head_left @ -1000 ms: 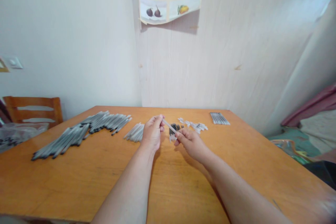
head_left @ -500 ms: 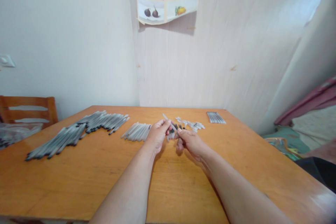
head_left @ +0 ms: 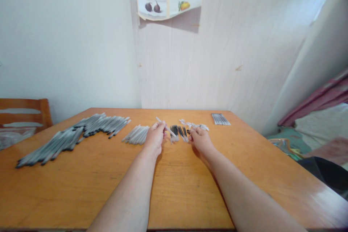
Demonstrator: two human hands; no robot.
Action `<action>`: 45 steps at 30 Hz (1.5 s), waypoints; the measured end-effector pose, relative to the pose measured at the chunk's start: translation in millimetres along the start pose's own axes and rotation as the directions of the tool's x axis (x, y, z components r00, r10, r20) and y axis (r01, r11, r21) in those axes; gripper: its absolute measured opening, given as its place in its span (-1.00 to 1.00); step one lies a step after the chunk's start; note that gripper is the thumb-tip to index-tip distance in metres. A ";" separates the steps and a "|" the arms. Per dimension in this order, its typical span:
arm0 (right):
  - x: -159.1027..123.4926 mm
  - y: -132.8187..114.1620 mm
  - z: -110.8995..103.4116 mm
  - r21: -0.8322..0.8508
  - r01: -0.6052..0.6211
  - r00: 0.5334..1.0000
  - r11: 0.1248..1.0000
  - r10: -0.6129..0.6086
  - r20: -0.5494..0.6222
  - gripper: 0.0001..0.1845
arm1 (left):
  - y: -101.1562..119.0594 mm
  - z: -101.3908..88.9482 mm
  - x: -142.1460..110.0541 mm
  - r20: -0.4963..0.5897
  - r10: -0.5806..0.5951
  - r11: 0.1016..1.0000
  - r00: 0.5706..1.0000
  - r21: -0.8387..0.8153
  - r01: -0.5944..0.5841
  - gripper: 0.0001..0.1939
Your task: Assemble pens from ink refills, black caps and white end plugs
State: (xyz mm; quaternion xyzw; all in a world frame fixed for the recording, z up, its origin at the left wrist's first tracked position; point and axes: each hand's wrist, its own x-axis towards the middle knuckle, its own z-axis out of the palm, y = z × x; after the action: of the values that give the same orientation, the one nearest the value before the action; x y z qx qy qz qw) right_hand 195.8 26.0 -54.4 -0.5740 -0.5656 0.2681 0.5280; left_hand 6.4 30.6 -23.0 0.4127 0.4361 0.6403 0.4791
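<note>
My left hand [head_left: 156, 137] is closed in a pinch on a thin translucent pen barrel [head_left: 170, 131], which slants down to the right above the table. Under its lower end lies a row of short refills [head_left: 176, 131], dark along most of their length with clear ends. My right hand [head_left: 200, 139] is down at the right side of these refills, fingers pressed together. A small black piece shows at its fingertips; what they grip is mostly hidden. Small whitish caps [head_left: 202, 126] lie loose just behind this hand. A row of pale empty-looking barrels [head_left: 135, 135] is left of my left hand.
On the left of the wooden table [head_left: 114, 188] spreads a large pile of pens with black ends [head_left: 59, 143]. A neat row of pens [head_left: 220, 119] lies at the back right. A wooden chair [head_left: 24, 117] stands at the left, a black container [head_left: 324, 174] at the right.
My hands have come apart: the left has drawn left with the barrel, the right has moved right and down to the refills. The view has shifted slightly.
</note>
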 end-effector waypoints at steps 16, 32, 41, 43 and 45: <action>-20.9 -21.9 16.8 -0.733 0.123 0.990 0.669 -0.030 0.138 -0.72 | 2.6 -0.4 0.1 -0.053 -0.052 0.998 0.997 0.016 0.053 -0.64; -18.9 -22.1 19.5 -0.795 0.065 0.990 0.603 0.064 0.129 -0.73 | 1.6 0.4 1.3 -0.081 -0.072 0.996 0.994 0.038 0.075 -0.66; -18.0 -19.9 20.0 -0.793 0.057 0.990 0.607 0.066 0.122 -0.75 | 1.9 1.2 1.2 -0.083 -0.077 0.996 0.994 0.045 0.081 -0.67; -17.6 -19.1 19.1 -0.787 0.052 0.993 0.615 0.053 0.107 -0.77 | 2.2 1.3 1.0 -0.083 -0.079 0.996 0.993 0.043 0.083 -0.68; -17.2 -18.8 17.9 -0.774 0.039 0.995 0.632 0.044 0.085 -0.77 | 2.3 1.3 0.7 -0.082 -0.077 0.996 0.994 0.046 0.081 -0.71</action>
State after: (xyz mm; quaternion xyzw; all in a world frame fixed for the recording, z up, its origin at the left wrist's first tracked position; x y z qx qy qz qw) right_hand 169.0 11.6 -47.6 -0.7321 -0.6497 0.0277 0.2027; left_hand 6.9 31.1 -20.3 0.3808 0.4868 0.6259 0.4757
